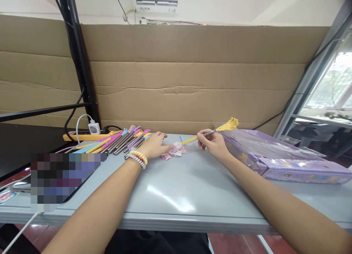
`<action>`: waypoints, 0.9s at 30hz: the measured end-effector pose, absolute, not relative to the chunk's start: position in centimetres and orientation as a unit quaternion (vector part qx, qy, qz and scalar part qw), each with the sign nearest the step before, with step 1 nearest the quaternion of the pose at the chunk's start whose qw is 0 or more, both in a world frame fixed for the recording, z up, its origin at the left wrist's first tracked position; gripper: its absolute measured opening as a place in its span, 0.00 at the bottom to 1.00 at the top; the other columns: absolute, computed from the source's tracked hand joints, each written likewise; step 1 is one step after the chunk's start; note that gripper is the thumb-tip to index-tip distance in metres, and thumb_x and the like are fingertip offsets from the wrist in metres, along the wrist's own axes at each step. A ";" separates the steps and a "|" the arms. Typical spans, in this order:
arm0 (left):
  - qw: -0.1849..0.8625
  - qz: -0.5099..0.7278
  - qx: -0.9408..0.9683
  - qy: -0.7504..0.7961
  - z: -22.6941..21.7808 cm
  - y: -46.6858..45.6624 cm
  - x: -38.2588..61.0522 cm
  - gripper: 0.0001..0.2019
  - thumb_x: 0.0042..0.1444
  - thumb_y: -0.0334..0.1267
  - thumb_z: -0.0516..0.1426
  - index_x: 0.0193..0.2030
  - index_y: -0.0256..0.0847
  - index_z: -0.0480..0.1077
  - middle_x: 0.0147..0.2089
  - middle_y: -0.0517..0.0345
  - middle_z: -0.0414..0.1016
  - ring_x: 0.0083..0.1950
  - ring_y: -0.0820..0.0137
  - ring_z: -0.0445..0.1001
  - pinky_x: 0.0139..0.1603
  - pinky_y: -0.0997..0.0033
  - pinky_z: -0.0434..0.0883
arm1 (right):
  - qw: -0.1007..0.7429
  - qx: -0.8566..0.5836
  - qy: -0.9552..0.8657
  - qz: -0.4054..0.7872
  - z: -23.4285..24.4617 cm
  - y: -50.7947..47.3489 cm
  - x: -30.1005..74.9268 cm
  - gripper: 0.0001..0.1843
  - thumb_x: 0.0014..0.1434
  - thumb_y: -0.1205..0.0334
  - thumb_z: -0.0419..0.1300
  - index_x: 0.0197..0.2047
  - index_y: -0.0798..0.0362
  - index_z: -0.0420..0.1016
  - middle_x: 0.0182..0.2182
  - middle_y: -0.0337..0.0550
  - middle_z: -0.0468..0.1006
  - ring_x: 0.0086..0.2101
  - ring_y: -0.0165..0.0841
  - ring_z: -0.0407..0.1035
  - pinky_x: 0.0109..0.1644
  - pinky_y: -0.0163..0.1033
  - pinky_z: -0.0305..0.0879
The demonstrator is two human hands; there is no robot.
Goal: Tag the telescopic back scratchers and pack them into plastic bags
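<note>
My right hand (213, 143) is closed around a yellow back scratcher (227, 125) with a hand-shaped head and a metal shaft. The head points up and to the right, while the yellow handle slants down to the left. My left hand (156, 144), wearing beaded bracelets, lies low over the table with fingers stretched and thumb apart. Its thumb reaches the edge of several small pink-and-white printed slips (176, 150); whether it touches them I cannot tell. Just left of that hand lies a pile of back scratchers (118, 141) in pink, blue, yellow and purple.
A purple box (297, 173) with clear plastic film (275, 144) over it sits at the right. At the left are a blurred-out flat device (68, 177), a white charger (94, 127) on a yellow power strip, and cables. Cardboard (192, 78) stands behind the grey table (170, 188).
</note>
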State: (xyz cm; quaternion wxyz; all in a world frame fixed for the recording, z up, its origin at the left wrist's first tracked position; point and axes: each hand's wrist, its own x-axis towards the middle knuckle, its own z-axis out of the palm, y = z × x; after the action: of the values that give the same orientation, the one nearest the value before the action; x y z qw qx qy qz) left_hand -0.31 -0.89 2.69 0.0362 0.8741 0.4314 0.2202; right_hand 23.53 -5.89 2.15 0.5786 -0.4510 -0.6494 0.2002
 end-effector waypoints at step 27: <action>-0.055 0.224 0.920 0.315 3.1 -2.1 1.2 0.09 0.53 0.31 0.50 0.41 0.41 0.66 0.37 0.57 0.74 0.38 0.67 0.71 0.34 0.72 0.64 | 0.604 -0.342 -0.584 0.422 2.0 -6.4 22.5 0.16 0.49 0.50 0.62 0.32 0.55 0.71 0.20 0.38 0.71 0.19 0.26 0.63 0.19 0.32 0.58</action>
State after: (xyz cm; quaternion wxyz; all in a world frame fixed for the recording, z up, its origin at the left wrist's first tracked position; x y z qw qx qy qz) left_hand 1.19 -2.08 3.07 -0.0546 0.9204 0.3154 0.2244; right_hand 22.48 -6.37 2.00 0.6035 -0.3416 -0.5842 0.4215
